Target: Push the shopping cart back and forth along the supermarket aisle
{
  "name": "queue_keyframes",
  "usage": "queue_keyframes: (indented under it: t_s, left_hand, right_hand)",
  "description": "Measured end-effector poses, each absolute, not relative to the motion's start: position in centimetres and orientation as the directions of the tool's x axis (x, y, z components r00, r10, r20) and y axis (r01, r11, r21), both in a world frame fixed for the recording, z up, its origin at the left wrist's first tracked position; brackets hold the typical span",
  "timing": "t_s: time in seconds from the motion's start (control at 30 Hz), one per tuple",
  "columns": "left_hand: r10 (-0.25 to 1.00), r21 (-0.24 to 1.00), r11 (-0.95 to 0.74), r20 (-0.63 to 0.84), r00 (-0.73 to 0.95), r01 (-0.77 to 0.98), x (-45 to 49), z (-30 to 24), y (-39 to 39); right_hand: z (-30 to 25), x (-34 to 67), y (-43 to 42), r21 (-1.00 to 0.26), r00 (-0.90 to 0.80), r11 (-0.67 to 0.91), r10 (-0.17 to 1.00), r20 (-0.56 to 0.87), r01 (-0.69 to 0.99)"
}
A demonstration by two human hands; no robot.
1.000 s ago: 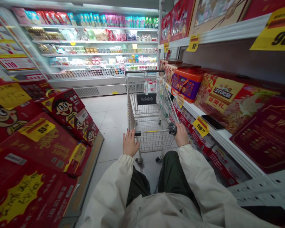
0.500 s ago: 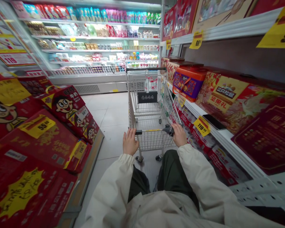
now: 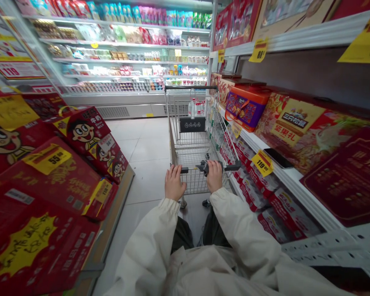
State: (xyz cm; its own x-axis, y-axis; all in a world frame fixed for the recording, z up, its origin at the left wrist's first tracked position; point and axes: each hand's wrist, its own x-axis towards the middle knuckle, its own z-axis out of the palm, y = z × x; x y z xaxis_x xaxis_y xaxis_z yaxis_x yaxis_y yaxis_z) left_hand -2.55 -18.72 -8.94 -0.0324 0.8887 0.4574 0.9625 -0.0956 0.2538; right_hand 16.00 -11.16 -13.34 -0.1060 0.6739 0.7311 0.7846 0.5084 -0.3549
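As the left hand and right hand curl closed around the black handle, the metal-wire shopping cart points straight ahead, its long axis running down the tiled aisle between red boxes and a white shelf, toward a lit refrigerated case.

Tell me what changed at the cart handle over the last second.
The right hand slid left along the shopping cart handle toward the left hand, and the small grey object by its fingers went with it. The left hand stayed on the handle, and the phone stayed on the shelf.
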Motion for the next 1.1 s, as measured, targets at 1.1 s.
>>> queue_keyframes:
  t_s: [1.1]
  left_hand:
    - [0.950,0.370,-0.106,0.311,-0.015,0.923,-8.7,-6.7,-19.1]
  right_hand:
    - [-9.6,6.6,-14.3,-0.154,-0.539,0.769,0.560,0.630,0.620]
